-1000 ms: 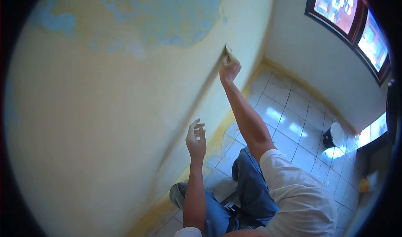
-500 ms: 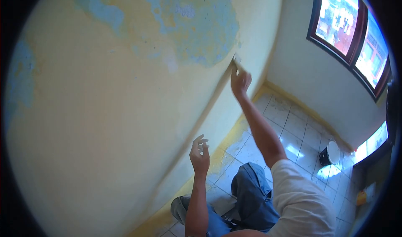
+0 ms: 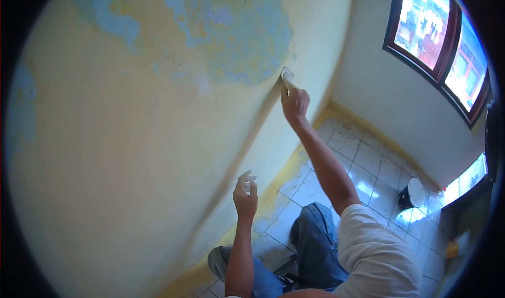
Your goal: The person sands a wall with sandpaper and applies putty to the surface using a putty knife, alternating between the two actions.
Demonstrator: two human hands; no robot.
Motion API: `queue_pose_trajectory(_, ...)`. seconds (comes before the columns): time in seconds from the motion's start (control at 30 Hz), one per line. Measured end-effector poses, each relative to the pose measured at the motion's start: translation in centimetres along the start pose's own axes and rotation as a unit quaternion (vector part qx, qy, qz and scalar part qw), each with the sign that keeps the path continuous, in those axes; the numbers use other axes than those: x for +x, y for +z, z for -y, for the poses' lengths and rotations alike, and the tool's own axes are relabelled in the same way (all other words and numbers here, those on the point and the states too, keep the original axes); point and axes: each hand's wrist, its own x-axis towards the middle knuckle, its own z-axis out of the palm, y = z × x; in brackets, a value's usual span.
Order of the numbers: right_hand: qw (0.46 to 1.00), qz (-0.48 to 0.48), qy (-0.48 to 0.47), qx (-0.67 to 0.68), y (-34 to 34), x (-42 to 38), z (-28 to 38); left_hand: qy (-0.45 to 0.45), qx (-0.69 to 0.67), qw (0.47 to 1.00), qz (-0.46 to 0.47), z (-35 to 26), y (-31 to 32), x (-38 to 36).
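Note:
My right hand is closed around a scraper, a small flat-bladed tool. Its blade is at the painted wall, just below the lower right edge of a bare bluish patch. A long shadow of the arm runs down the wall from there. Lower down, my left hand is raised close to the wall, with its fingers loosely curled and apart from the thumb. Nothing shows in it, and its fingertips look whitish.
Past my knees lies a floor of white tiles, with yellow along its wall edges. A dark bucket with a pale top stands at the right. Dark-framed windows are in the side wall.
My right hand and the scraper have shifted slightly left in view, with more of the blade showing. The left hand has drifted a little left, and the wall patches also shift left.

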Motion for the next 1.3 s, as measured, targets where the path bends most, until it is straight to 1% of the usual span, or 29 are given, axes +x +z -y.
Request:
queue_pose_trajectory(0.03,0.999,0.024,-0.004,-0.024,0.2,1.0,-0.6,-0.002,-0.002,1.0,-0.005,-0.3,-0.4,0.2)
queue_pose_trajectory(0.1,0.992,0.048,0.112,-0.032,1.8,3.7,-1.4,-0.017,-0.009,1.0,-0.012,-0.9,-0.1,-0.2)
queue_pose_trajectory(0.13,0.988,0.015,0.09,-0.126,3.0,3.0,-0.6,-0.015,0.004,1.0,-0.006,-1.1,0.1,-0.3)
queue_pose_trajectory(0.17,0.989,0.059,0.069,-0.116,3.0,1.1,-0.3,-0.003,0.015,1.0,0.003,-1.3,0.2,-0.3)
queue_pose_trajectory(0.23,0.999,0.042,-0.011,-0.014,-1.7,-1.9,4.1,0.028,0.034,0.999,0.017,-0.3,0.4,-0.2)
queue_pose_trajectory(0.27,0.996,-0.019,-0.047,0.071,-2.0,-1.8,4.2,0.045,0.04,0.998,0.009,0.9,0.5,-0.1)
queue_pose_trajectory(0.37,0.998,0.03,0.054,0.028,-0.6,1.6,1.0,-0.003,0.016,1.0,-0.008,-0.9,-0.2,0.0)
queue_pose_trajectory(0.4,0.994,0.036,0.1,-0.018,0.2,1.7,1.2,0.0,0.02,1.0,-0.004,-0.8,-0.1,-0.2)
queue_pose_trajectory(0.43,0.991,0.068,0.075,-0.092,0.9,0.3,2.1,0.005,0.025,1.0,0.001,-0.7,-0.2,-0.3)
queue_pose_trajectory(0.47,0.999,0.014,0.014,-0.028,0.7,-1.6,2.6,0.015,0.03,0.999,0.007,-0.7,-0.2,0.0)
queue_pose_trajectory(0.57,0.997,-0.02,-0.047,0.058,-1.2,-2.1,2.5,0.004,-0.006,1.0,-0.005,-1.3,-0.4,0.2)
queue_pose_trajectory(0.63,0.999,0.027,0.008,0.014,-0.8,0.4,1.6,-0.004,-0.025,1.0,-0.009,-2.1,-0.9,0.1)
queue_pose_trajectory(0.67,0.999,-0.009,0.046,0.027,-0.2,1.5,2.3,-0.009,-0.014,1.0,-0.005,-2.9,-1.0,0.0)
queue_pose_trajectory(0.77,0.999,-0.009,-0.047,0.023,-1.1,-3.5,5.1,0.042,0.036,0.998,0.008,-1.4,-0.4,0.4)
queue_pose_trajectory(0.83,0.987,-0.054,-0.085,0.128,-2.6,-3.6,5.1,0.014,0.009,1.0,0.011,-2.8,-0.3,0.5)
queue_pose_trajectory(0.87,0.995,-0.006,-0.033,0.095,-1.9,-3.6,2.6,0.004,-0.002,1.0,0.009,-3.5,-0.5,0.5)
queue_pose_trajectory(0.9,0.997,0.045,0.02,0.063,-1.4,-3.3,2.3,-0.007,-0.013,1.0,0.006,-4.1,-1.1,0.4)
queue_pose_trajectory(0.93,0.991,0.033,0.098,0.09,-0.4,-2.6,2.5,0.005,-0.011,1.0,0.003,-4.7,-1.3,0.4)
queue_pose_trajectory(0.97,0.996,0.034,0.04,0.079,-0.3,-4.0,2.6,0.005,-0.002,1.0,0.004,-4.6,-1.3,0.1)
queue_pose_trajectory(1.03,0.995,0.023,-0.078,0.057,-2.0,-5.4,5.6,0.016,0.015,1.0,0.007,-4.3,-1.1,0.5)
queue_pose_trajectory(1.1,0.982,-0.055,-0.086,0.158,-3.1,-3.8,6.2,-0.006,-0.004,1.0,0.008,-4.4,-0.6,0.0)
queue_pose_trajectory(1.13,0.991,0.002,0.003,0.136,-3.1,-3.3,4.9,-0.014,-0.008,1.0,0.009,-4.3,-0.7,0.1)
queue_pose_trajectory(1.17,0.987,0.063,0.092,0.112,-2.7,-3.4,4.1,0.007,0.024,1.0,0.009,-3.9,-0.8,-0.1)
queue_pose_trajectory(1.2,0.988,0.072,0.066,0.119,-0.9,-4.2,3.6,0.027,0.056,0.998,0.011,-3.0,-0.7,-0.4)
queue_pose_trajectory(1.23,0.995,0.046,-0.051,0.078,-1.0,-4.7,5.8,0.054,0.086,0.995,0.013,-2.7,-0.7,0.0)
queue_pose_trajectory(1.27,0.979,-0.037,-0.127,0.153,-1.3,-4.9,7.4,0.051,0.08,0.995,0.02,-2.4,-0.5,0.1)
queue_pose_trajectory(1.3,0.947,-0.114,-0.2,0.223,-3.6,-4.4,9.3,0.045,0.077,0.996,0.019,-2.5,-0.3,0.5)
